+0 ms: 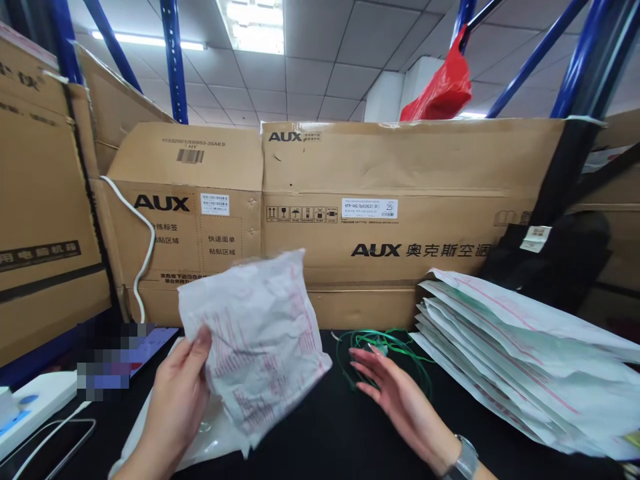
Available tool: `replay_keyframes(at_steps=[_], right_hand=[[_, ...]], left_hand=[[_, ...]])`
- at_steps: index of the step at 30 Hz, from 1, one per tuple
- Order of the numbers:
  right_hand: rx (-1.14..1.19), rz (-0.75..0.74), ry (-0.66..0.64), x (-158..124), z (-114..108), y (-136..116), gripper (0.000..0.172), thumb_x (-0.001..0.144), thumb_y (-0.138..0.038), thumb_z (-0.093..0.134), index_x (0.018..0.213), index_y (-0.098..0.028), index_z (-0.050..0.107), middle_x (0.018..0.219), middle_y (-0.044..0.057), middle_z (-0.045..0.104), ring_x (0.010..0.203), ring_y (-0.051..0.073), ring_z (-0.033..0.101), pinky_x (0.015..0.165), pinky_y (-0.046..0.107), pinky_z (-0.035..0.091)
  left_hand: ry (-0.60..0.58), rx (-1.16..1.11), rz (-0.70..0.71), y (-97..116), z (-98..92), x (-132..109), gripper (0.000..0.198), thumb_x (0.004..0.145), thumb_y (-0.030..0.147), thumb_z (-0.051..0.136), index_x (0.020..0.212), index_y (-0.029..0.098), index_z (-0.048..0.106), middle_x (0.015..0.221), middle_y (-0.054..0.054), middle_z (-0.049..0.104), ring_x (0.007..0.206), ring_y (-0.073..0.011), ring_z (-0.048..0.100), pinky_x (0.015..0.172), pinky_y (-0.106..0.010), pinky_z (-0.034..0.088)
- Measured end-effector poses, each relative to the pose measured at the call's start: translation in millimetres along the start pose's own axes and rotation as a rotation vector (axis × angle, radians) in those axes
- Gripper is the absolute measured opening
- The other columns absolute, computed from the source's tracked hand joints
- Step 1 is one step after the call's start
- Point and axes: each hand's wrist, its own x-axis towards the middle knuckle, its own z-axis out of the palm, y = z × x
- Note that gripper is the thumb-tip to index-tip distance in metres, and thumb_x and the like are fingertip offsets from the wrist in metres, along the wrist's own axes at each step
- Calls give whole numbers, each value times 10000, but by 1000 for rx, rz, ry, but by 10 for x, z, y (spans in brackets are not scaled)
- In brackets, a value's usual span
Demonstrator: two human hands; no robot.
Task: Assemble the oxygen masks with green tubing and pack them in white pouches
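A crumpled white plastic packet with faint red print is pinched at its left edge by my left hand, thumb on the near face. It hangs raised above the black table. Under it and my left wrist lies a translucent white bag, partly covered. To the right, my right hand is held over the table with its fingers apart and nothing in them; a watch is on that wrist. Just behind its fingertips sits a loose coil of green cord.
A stack of white mailing bags leans at the right. Cardboard panels stand across the back. At the left are a phone-like screen, a white power strip and a white cable. A black bag is behind the stack.
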Motion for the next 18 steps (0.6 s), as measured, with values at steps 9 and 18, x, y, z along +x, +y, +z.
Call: replay_keyframes(at_steps=[9,18], right_hand=[[-71,135,-385,-307,340,332,592,660,-492,654,1172,-229,517,1211,107,551,1108,286,498,900,442,404],[-97,107,-385,-169,155,255,636,692,-319,685,1265,-243,420,1227,100,546,1121,251,499,996,431,311]], left_hand=[[-129,-379,-547,-341,245,-205,225,831,107,496,1019,148,612,954,-53,719,917,-163,651,802,-250,536],[-196,-395,-577,-209,215,-117,251,799,205,567,1040,161,619,1032,-50,699,1062,-223,571,900,-340,486]])
